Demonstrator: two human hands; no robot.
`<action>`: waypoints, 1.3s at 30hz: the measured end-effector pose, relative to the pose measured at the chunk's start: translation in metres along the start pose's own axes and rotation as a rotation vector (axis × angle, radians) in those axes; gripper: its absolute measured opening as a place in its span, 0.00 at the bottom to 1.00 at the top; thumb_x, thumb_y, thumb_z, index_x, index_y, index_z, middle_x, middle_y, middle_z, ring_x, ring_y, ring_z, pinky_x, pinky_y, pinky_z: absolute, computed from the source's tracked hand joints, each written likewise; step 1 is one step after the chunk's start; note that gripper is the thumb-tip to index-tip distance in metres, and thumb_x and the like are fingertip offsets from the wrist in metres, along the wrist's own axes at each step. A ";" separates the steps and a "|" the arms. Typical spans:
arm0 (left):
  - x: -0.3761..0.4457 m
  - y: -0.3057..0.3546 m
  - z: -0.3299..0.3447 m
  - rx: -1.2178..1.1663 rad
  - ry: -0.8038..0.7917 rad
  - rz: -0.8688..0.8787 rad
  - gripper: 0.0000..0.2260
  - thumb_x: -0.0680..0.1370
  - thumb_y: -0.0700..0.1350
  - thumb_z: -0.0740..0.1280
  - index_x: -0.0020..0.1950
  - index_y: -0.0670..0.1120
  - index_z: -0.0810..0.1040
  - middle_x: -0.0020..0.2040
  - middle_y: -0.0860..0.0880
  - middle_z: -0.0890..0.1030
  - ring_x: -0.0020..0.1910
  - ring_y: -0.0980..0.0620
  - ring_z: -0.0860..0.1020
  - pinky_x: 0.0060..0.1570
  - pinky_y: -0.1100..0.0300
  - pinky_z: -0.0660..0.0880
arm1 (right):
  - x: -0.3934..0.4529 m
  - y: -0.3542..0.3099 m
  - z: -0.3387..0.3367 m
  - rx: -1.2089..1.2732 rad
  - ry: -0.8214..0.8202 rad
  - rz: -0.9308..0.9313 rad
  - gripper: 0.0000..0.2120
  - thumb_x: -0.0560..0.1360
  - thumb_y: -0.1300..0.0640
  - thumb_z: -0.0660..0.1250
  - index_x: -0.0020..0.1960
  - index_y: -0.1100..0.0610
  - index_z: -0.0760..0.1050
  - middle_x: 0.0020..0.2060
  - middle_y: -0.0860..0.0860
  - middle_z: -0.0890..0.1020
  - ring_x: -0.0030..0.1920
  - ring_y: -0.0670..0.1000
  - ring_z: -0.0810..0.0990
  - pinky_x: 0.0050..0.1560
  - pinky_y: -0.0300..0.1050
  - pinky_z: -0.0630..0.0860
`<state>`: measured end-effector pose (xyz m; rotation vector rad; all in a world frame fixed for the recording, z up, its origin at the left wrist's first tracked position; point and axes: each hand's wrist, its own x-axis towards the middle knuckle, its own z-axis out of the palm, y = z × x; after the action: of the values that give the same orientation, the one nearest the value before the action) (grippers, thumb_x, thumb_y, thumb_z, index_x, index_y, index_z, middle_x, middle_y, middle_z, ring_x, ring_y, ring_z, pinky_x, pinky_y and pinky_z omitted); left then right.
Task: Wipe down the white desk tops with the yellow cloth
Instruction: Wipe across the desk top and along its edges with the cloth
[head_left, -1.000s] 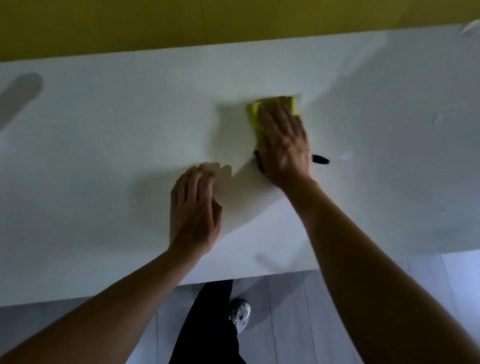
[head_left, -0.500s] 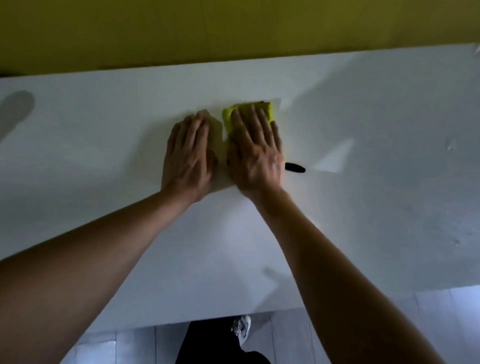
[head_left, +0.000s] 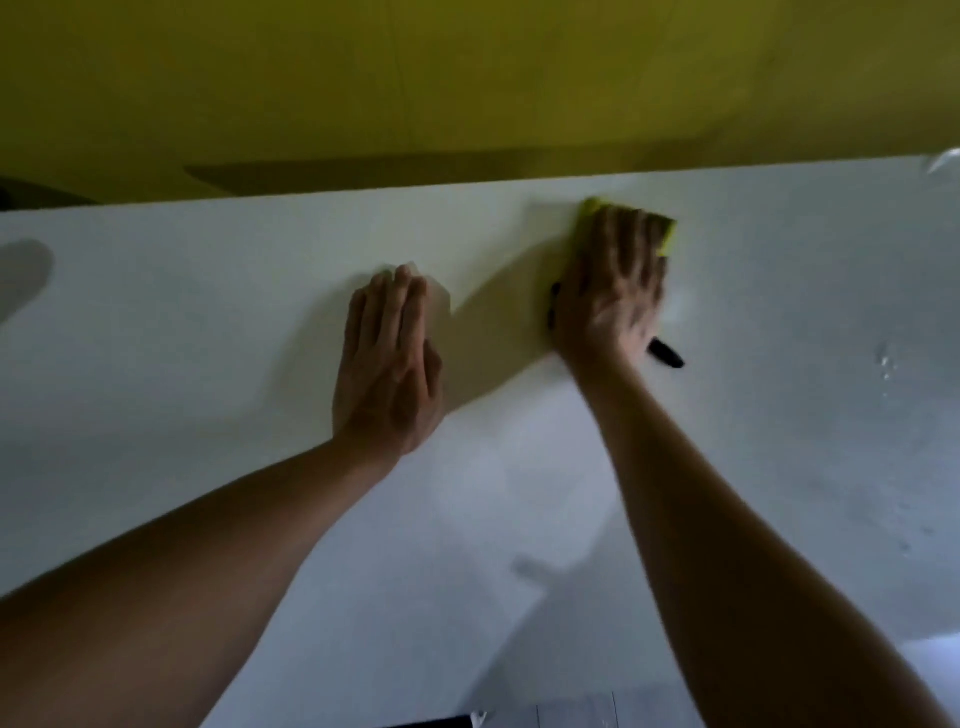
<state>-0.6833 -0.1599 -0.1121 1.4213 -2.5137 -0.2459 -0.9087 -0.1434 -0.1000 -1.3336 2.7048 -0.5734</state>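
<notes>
The right hand (head_left: 610, 291) lies palm down on the yellow cloth (head_left: 667, 236), its fingers stretched out flat over the fabric and pressing it onto the white desk top (head_left: 260, 322). The hand is blurred, so how each finger lies cannot be told exactly. Only a strip of cloth shows past the fingertips and along the hand's outer side; the rest is hidden under the palm. The cloth sits near the desk's far edge.

A black marker (head_left: 667, 356) passes under the heel of this hand: one end pokes out just beside the wrist on the outer side, the other shows at the thumb side. Whether the hand holds it cannot be told.

Inward of the wiping hand, apart from it and a little nearer the person, the left hand (head_left: 389, 364) rests flat on the desk, fingers straight and close together, holding nothing.

Beyond the cloth, past the desk's far edge, rises a yellow wall (head_left: 467, 78). Out past the marker, small wet-looking spots (head_left: 885, 364) mark the surface.
</notes>
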 end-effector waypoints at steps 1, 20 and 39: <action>0.000 0.000 0.000 0.006 0.012 -0.004 0.28 0.83 0.45 0.52 0.83 0.37 0.60 0.83 0.38 0.60 0.83 0.38 0.57 0.83 0.43 0.51 | -0.005 -0.024 0.010 0.013 -0.040 -0.112 0.31 0.79 0.47 0.50 0.82 0.51 0.59 0.81 0.55 0.58 0.82 0.57 0.51 0.81 0.56 0.50; 0.006 -0.004 0.002 -0.038 0.074 -0.011 0.28 0.82 0.43 0.54 0.82 0.38 0.62 0.82 0.38 0.62 0.82 0.38 0.60 0.82 0.45 0.54 | 0.061 -0.021 0.004 -0.072 -0.073 -0.025 0.34 0.77 0.49 0.56 0.82 0.53 0.57 0.82 0.56 0.56 0.82 0.58 0.50 0.80 0.54 0.49; 0.007 -0.005 0.007 -0.058 0.098 -0.021 0.27 0.82 0.41 0.54 0.81 0.35 0.62 0.82 0.38 0.63 0.82 0.37 0.61 0.82 0.46 0.54 | 0.107 0.060 -0.028 -0.037 -0.044 0.111 0.28 0.83 0.46 0.51 0.82 0.48 0.55 0.82 0.53 0.55 0.82 0.55 0.50 0.81 0.52 0.50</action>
<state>-0.6850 -0.1687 -0.1196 1.4026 -2.3951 -0.2454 -1.0264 -0.1848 -0.0851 -1.1806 2.7449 -0.4802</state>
